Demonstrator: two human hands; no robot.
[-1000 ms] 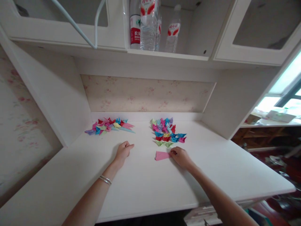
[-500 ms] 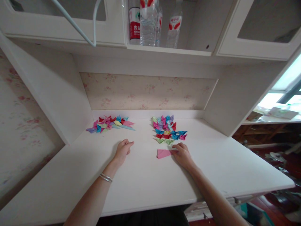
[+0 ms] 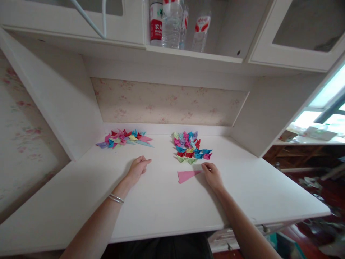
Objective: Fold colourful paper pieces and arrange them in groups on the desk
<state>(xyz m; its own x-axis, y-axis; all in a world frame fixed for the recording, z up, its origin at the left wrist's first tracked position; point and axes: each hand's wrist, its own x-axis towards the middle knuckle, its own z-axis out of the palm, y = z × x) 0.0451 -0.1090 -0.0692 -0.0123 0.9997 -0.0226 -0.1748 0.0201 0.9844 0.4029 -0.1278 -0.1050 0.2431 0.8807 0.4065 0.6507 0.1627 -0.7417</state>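
A pink folded paper [image 3: 185, 175] lies on the white tabletop, wide at its left end and narrowing to a point on the right. At that point is my right hand [image 3: 212, 175], fingers curled closed against the paper's tip; the exact contact is partly hidden. My left hand [image 3: 138, 168] rests on the tabletop to the left, closed with the index finger pointing right and nothing visible in it. Small colourful folded paper pieces [image 3: 188, 149] sit in rows and a cluster behind the pink paper. Another loose pile of folded papers [image 3: 121, 138] lies behind my left hand.
The white tabletop [image 3: 156, 212] is bounded by a left side panel [image 3: 61, 93] and a right side panel [image 3: 272, 108]. Overhead, a cabinet shelf [image 3: 226, 59] holds several bottles [image 3: 172, 28]. A pale cable [image 3: 88, 19] hangs at upper left.
My right hand has slid rightward along the pink paper, uncovering its narrow end. The left hand keeps about the same place and pose. The view has shifted slightly.
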